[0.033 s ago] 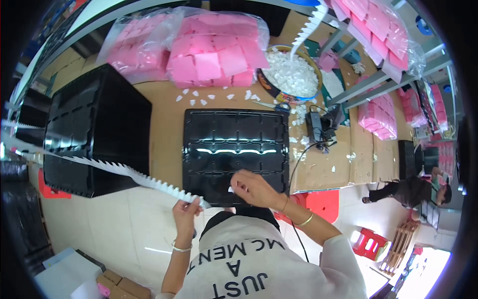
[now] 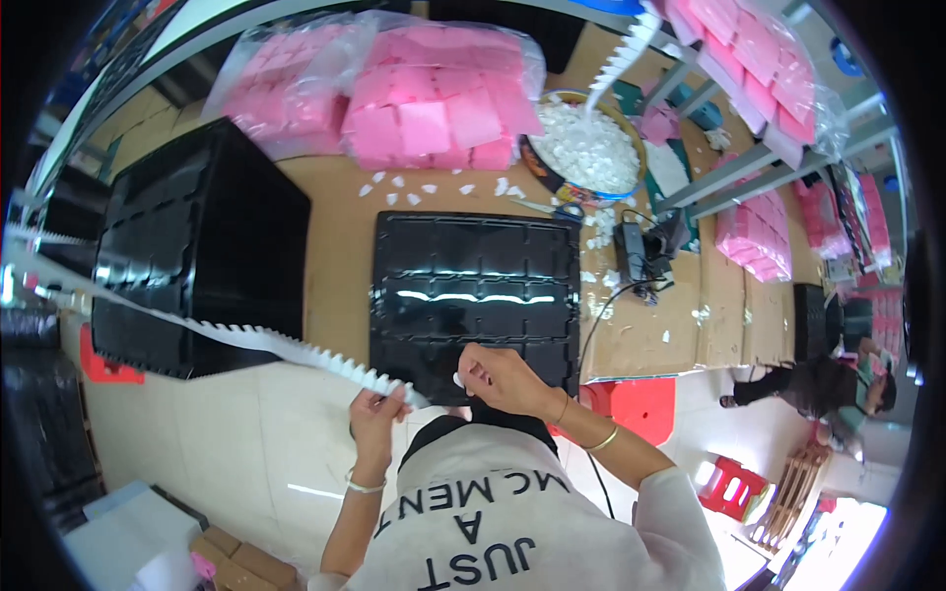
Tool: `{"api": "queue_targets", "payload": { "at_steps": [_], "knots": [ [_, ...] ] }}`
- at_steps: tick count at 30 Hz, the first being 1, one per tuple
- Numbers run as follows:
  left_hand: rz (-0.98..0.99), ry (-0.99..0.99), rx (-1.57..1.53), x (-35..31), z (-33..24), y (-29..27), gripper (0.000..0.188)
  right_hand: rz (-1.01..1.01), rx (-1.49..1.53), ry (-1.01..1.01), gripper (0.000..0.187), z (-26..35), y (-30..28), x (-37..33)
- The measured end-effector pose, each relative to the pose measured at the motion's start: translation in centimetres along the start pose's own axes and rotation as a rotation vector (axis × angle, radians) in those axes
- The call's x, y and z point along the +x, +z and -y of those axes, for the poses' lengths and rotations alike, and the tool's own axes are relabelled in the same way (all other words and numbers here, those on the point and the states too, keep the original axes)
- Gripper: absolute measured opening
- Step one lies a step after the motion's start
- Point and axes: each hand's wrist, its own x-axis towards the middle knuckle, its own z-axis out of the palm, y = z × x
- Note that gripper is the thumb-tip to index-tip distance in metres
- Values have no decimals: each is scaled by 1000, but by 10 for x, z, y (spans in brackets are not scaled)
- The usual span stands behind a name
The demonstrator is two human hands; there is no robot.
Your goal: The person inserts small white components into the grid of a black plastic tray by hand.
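Two bare hands work at the near edge of one black tray (image 2: 473,256) on the cardboard-covered surface (image 2: 337,231). The left hand (image 2: 373,422) has its grip pinched on the near end of one toothed white strip (image 2: 271,342), which runs up leftward in front of one tall black block (image 2: 251,236). The right hand (image 2: 503,380), over the tray's near edge, has a closed grip with one small white piece (image 2: 458,379) at its fingertips. Beyond the tray lie two clear bags of pink pieces (image 2: 434,98), with about nine white scraps (image 2: 429,188) scattered between; their exact count is unclear. One round tub (image 2: 558,181) holds white bits too many to count, and a second toothed strip (image 2: 621,61) rises above it. One pair of scissors (image 2: 569,211) lies just beside the tub.
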Motion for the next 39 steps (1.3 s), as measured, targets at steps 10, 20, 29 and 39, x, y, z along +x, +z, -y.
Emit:
{"api": "queue_targets", "payload": {
  "at_steps": [10, 20, 29, 39],
  "knots": [
    [147, 64, -151, -19, -15, 4, 15, 102, -3, 9, 16, 23, 45, 23],
    [-96, 73, -224, 8, 6, -43, 12, 57, -193, -233, 8, 29, 45, 91],
    [-378, 180, 85, 39, 66, -117, 17, -14, -618, -199, 8, -38, -17, 221],
    [-385, 129, 129, 56, 79, -106, 28, -75, -808, -348, 13, -75, -21, 247]
  ]
}}
